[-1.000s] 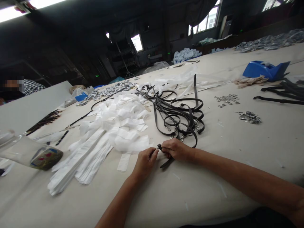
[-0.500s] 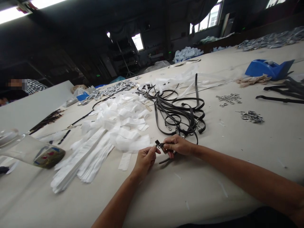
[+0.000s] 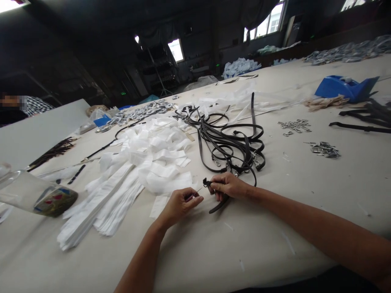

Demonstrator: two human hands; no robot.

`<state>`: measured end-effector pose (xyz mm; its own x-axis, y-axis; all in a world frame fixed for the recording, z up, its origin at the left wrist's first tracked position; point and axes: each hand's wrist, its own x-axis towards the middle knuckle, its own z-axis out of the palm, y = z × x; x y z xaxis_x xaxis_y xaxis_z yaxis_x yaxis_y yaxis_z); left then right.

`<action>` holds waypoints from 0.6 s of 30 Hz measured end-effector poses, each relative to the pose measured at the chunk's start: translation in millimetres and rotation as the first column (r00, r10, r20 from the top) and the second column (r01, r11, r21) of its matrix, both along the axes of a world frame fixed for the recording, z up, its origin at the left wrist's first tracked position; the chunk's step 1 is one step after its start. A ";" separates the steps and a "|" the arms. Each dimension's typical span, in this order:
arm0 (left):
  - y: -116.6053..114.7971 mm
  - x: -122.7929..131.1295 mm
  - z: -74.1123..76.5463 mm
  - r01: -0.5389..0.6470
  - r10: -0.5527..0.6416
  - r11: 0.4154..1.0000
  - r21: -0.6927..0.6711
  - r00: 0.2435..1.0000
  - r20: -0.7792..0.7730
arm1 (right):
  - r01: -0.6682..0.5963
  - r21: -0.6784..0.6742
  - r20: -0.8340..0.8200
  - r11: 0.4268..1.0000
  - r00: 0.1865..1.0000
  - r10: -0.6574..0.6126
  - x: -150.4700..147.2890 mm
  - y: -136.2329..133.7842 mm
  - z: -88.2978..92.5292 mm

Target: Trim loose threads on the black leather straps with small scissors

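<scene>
My left hand (image 3: 180, 206) is closed around a thin pointed tool (image 3: 192, 197), whose purplish handle shows between the fingers and whose fine tip points right. My right hand (image 3: 228, 186) grips a black strap (image 3: 219, 206); a small loop or buckle end sticks out past the thumb, and a tail hangs beneath the palm. A small gap separates the tool's tip from the strap end. Just behind my right hand lies a tangle of black straps (image 3: 236, 142) with metal snap hooks. White strips (image 3: 122, 199) lie in a heap beyond my left hand.
Two small piles of metal hooks (image 3: 295, 127) and silver pieces (image 3: 324, 149) lie to the right. Farther off is a blue tape dispenser (image 3: 339, 87). A clear plastic jar (image 3: 36, 195) is at the left edge. A person in a checked sleeve (image 3: 36, 105) is at the far left.
My left hand has moved away from the strap end, down and left, and the pointed tool now shows in it. My right hand still holds the strap in nearly the same place.
</scene>
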<state>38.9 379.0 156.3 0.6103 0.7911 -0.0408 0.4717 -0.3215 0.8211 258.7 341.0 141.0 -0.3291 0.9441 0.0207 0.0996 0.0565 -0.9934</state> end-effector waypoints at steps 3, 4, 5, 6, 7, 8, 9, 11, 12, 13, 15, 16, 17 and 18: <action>2.5 3.3 -5.0 -0.122 0.132 0.989 -0.084 0.983 0.126 | -0.009 -0.011 -0.015 1.000 1.000 0.009 -1.8 -0.4 -2.5; 1.6 6.3 -6.3 -0.129 0.151 0.983 -0.131 0.973 0.173 | -0.012 -0.008 -0.016 1.000 1.000 0.012 -2.9 -1.1 -3.2; -0.1 9.7 -7.0 -0.112 0.150 0.977 -0.181 0.965 0.213 | -0.015 -0.005 -0.015 1.000 1.000 0.015 -4.1 -1.9 -3.5; -2.1 13.2 -7.1 -0.082 0.139 0.971 -0.224 0.958 0.250 | -0.017 -0.001 -0.015 1.000 1.000 0.017 -5.3 -2.7 -3.5; -4.1 16.5 -6.7 -0.058 0.132 0.966 -0.252 0.949 0.286 | -0.020 0.002 -0.017 1.000 1.000 0.020 -6.3 -3.2 -3.1; -5.8 19.1 -5.9 -0.044 0.133 0.962 -0.268 0.938 0.320 | -0.026 0.004 -0.023 1.000 0.999 0.026 -6.9 -3.4 -2.4; -6.8 21.0 -5.0 -0.042 0.143 0.959 -0.279 0.926 0.350 | -0.034 0.004 -0.038 0.999 0.999 0.035 -7.0 -3.2 -1.4; -7.2 22.3 -3.8 -0.040 0.158 0.952 -0.303 0.912 0.378 | -0.064 0.005 -0.105 0.998 0.992 0.064 -6.2 -2.0 0.8; -7.1 22.2 -3.5 -0.029 0.153 0.947 -0.320 0.917 0.368 | -0.086 0.006 -0.156 0.996 0.984 0.086 -5.5 -1.5 1.7; -7.4 21.8 -3.5 -0.019 0.141 0.941 -0.337 0.929 0.342 | -0.114 0.003 -0.215 0.993 0.970 0.112 -5.1 -1.5 2.1; -9.3 21.1 -3.8 -0.033 0.123 0.941 -0.338 0.961 0.248 | -0.184 -0.028 -0.330 0.982 0.929 0.165 -5.5 -2.7 1.3; -10.7 21.1 -4.1 -0.088 0.150 0.954 -0.288 0.968 0.201 | -0.226 -0.059 -0.376 0.972 0.907 0.188 -6.3 -3.1 -0.2; -11.9 21.2 -4.4 -0.170 0.203 0.964 -0.206 0.967 0.153 | -0.270 -0.099 -0.403 0.958 0.891 0.209 -7.0 -2.6 -2.4; -12.3 21.4 -4.7 -0.250 0.260 0.963 -0.098 0.960 0.107 | -0.317 -0.148 -0.409 0.937 0.882 0.233 -7.0 -0.5 -5.3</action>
<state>60.2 366.7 151.5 0.3929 0.9181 -0.0530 0.4278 -0.1315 0.8943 251.7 340.5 135.7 -0.5819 0.8131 0.0132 -0.2766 -0.1826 -0.9435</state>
